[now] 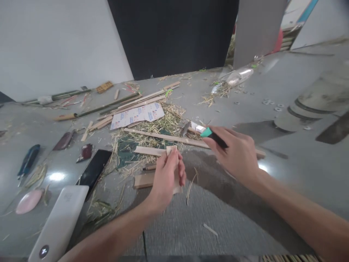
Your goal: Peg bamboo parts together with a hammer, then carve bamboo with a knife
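Note:
Gripped in my left hand is a short, flat strip of pale wood or bamboo, held upright and partly hidden by the fingers. My right hand is closed around a utility knife with a black and teal handle; a bright blade-like piece lies in line with its front end. The two hands are apart. Behind my left hand lie another pale strip and a wider flat piece. A long narrow strip runs across the table between the hands.
Green-yellow shavings and a printed white sheet lie beyond. A white power bank, a black phone, and a blue-handled tool are at left. A large cylinder stands at right near several small rings.

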`<action>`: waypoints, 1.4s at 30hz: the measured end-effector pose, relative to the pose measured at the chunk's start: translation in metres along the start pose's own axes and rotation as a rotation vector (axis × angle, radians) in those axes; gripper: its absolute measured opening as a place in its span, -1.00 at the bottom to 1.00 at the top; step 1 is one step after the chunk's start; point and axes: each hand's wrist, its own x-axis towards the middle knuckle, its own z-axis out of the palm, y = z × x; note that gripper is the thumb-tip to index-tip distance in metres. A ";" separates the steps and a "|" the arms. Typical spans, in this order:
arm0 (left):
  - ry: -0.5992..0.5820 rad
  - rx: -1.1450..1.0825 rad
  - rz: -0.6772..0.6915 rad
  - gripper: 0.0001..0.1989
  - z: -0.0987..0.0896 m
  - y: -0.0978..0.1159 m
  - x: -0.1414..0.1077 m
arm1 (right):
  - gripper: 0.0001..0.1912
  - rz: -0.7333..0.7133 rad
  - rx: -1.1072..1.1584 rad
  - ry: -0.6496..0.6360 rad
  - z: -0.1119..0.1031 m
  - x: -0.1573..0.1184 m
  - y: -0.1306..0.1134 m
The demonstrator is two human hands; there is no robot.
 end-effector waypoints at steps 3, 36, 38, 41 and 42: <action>-0.015 -0.106 -0.013 -0.81 -0.003 0.005 0.004 | -0.76 0.016 0.070 -0.064 0.010 -0.006 0.009; 0.124 0.017 0.164 -0.88 -0.023 0.027 0.025 | -0.70 0.187 0.411 -0.215 0.013 -0.011 0.007; 0.115 0.045 0.192 -0.88 -0.023 0.027 0.025 | -0.70 0.182 0.424 -0.216 0.012 -0.012 0.006; 0.118 0.094 0.225 -0.86 -0.024 0.025 0.026 | -0.70 0.169 0.455 -0.225 0.011 -0.012 0.004; 0.117 0.105 0.229 -0.86 -0.025 0.025 0.026 | -0.70 0.168 0.466 -0.223 0.010 -0.011 0.003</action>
